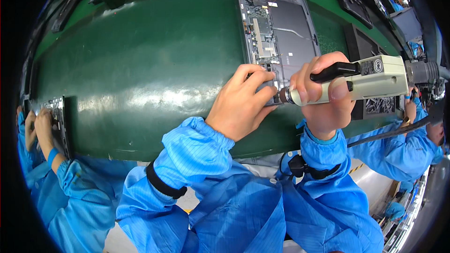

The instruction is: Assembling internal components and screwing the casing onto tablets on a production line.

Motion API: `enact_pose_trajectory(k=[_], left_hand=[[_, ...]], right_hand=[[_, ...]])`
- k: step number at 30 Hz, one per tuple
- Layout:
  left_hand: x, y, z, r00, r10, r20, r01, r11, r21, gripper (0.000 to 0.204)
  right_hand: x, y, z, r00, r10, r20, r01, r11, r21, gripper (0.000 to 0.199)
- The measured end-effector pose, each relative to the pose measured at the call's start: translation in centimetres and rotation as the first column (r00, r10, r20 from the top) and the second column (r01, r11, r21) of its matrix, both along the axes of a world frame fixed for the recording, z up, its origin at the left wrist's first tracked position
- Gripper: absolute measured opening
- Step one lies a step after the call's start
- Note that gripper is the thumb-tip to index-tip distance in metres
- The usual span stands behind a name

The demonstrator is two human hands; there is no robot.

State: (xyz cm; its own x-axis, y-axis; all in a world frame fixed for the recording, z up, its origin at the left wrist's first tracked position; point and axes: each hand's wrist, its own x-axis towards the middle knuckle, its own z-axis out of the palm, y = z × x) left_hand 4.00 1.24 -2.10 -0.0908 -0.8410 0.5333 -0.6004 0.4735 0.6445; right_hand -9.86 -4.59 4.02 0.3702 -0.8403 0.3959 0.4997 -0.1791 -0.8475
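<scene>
An opened, thin grey tablet lies on the green bench mat, its long side running away from me. A bare circuit board fills its left part, and a dark flat panel with a pale cable takes up the right. My left hand is closed at the tablet's near end, fingers bent over the edge with the thumb below. My right hand grips a pale electric screwdriver with a black lever. Its nose points left, close to my left fingertips. The bit's tip is hidden by my hands.
A black tray with small metal parts stands right of the tablet. From the screwdriver's rear, a grey connector leads off right. A co-worker's hands hold a similar device at far left; another person in blue sits at right.
</scene>
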Motion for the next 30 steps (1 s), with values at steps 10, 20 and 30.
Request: enact_pose_trajectory(k=[10,20,30], left_hand=[[0.1,-0.3,-0.3,0.998,0.003,0.061,-0.002,1.000,-0.020,0.031],[-1.2,0.3,0.4,0.936,0.040,0.351,0.013,0.989,-0.149,0.036],[-0.3,1.8,1.4,0.973,0.020,0.230,-0.009,0.999,-0.049,0.042]], right_hand=[[-0.3,-0.1,-0.8,0.997,-0.030,-0.072,0.030,1.000,-0.010,0.025],[-7.9,-9.6,3.5,0.787,-0.615,-0.049,0.617,0.785,0.052,0.030],[-9.8,2.0,0.2,0.541,-0.481,-0.690,0.413,0.867,-0.280,0.046]])
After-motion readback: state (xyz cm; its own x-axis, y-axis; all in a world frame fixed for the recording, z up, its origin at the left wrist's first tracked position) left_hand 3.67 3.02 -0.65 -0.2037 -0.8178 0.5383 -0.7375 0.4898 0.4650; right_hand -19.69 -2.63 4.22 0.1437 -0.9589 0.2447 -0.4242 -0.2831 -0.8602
